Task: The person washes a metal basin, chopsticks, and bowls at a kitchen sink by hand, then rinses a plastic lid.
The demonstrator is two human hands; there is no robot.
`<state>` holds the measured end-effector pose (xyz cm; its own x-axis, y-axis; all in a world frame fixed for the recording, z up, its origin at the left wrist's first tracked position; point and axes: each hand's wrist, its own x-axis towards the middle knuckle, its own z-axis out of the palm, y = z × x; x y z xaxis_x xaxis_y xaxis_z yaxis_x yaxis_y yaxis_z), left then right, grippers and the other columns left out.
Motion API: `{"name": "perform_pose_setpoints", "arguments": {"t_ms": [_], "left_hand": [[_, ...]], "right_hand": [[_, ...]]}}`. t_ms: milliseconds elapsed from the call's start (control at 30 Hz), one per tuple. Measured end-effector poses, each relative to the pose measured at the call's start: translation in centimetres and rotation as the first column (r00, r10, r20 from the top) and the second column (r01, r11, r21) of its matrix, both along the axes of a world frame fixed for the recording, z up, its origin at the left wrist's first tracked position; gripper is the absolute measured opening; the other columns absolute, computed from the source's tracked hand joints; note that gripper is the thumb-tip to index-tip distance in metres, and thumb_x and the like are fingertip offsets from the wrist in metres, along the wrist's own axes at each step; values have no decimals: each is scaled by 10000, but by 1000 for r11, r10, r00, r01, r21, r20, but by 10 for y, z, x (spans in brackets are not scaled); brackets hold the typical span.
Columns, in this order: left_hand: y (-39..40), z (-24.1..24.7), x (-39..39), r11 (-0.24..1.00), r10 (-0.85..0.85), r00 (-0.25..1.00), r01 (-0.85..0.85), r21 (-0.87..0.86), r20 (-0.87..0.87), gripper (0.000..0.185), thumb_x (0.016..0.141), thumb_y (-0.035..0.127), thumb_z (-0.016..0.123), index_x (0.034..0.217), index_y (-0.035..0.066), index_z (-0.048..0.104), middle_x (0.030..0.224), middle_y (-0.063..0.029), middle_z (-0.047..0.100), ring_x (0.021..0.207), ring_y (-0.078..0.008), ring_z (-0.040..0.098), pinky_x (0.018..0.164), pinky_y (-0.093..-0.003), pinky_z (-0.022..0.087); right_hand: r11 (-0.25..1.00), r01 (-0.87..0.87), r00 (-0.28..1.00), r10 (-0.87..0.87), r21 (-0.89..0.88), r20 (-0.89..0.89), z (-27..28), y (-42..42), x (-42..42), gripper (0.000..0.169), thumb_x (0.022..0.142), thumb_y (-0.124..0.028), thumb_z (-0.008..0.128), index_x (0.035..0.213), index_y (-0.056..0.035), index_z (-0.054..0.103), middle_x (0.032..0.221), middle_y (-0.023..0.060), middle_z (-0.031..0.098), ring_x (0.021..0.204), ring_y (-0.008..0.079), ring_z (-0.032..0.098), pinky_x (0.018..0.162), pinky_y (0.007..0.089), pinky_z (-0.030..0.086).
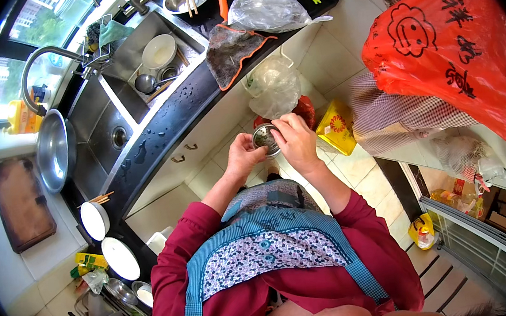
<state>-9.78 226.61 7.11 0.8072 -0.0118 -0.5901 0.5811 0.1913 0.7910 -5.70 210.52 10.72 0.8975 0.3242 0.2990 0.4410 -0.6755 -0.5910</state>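
A small round metal dish (264, 141), perhaps a sink strainer, is between my two hands in front of the apron, above the floor. Dark bits lie inside it. My left hand (244, 157) grips its left side, thumb at the near rim. My right hand (298, 140) holds the other side, with fingers over the rim and partly into the dish; its fingertips are partly hidden. Just beyond the dish, a clear plastic bag (275, 86) hangs from a white hook at the cabinet front. Behind my right hand is a red plastic bag (306, 111).
A double steel sink (123, 86) holds a bowl (159, 52) and a ladle (145, 83). A grey cloth (235, 51) overhangs the black counter edge (158, 138). Right of my hands stands a yellow tin (340, 125); farther right is a large red bag (444, 45). White bowls (120, 258) stand at left.
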Motion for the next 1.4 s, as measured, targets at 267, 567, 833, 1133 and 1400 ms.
{"name": "perform_pose_setpoints", "arguments": {"t_ms": [267, 567, 833, 1133, 1400], "left_hand": [[-4, 14, 0, 997, 28, 999, -26, -71, 21, 365, 772, 35, 683, 1073, 26, 477, 981, -58, 605, 900, -140, 606, 755, -277, 536], [-12, 30, -3, 988, -114, 975, 91, 125, 191, 401, 779, 41, 676, 1118, -14, 468, 1007, -86, 591, 906, -147, 606, 795, -283, 508], [-9, 28, -4, 998, -61, 982, 66, -23, 178, 415, 800, 70, 698, 1136, -6, 466, 1013, -86, 587, 920, -153, 598, 807, -283, 512], [0, 18, 1, 982, 112, 993, -104, -155, 39, 433, 816, 75, 694, 1156, -10, 440, 991, -112, 609, 879, -170, 614, 766, -275, 530], [2, 12, 3, 985, 114, 993, -108, -132, 38, 450, 802, 55, 700, 1157, -19, 434, 989, -109, 598, 880, -171, 613, 780, -280, 538]], "right_hand": [[1000, -14, 1000, 14, 7, 6, 2, 4, -10, 250, 659, -92, 736, 903, -107, 681, 1346, 140, 438, 1212, 365, 382, 997, 455, 314], [998, -55, 995, 56, 11, -82, -3, 2, 2, 199, 627, -75, 747, 786, -55, 630, 1388, 156, 389, 1266, 383, 340, 1006, 484, 319], [989, -113, 992, 117, 90, -38, -12, 0, 2, 142, 668, -52, 715, 766, -51, 612, 1356, 144, 428, 1266, 379, 346, 1026, 459, 319], [959, 177, 984, -166, 219, -67, -26, -56, 18, 106, 720, -63, 709, 796, -57, 635, 1088, 74, 597, 1029, 268, 530, 868, 368, 434], [926, 334, 894, -252, 176, -371, -100, -72, 52, 138, 766, -37, 671, 901, -41, 643, 855, 70, 616, 665, 187, 595, 635, 299, 487]]}}
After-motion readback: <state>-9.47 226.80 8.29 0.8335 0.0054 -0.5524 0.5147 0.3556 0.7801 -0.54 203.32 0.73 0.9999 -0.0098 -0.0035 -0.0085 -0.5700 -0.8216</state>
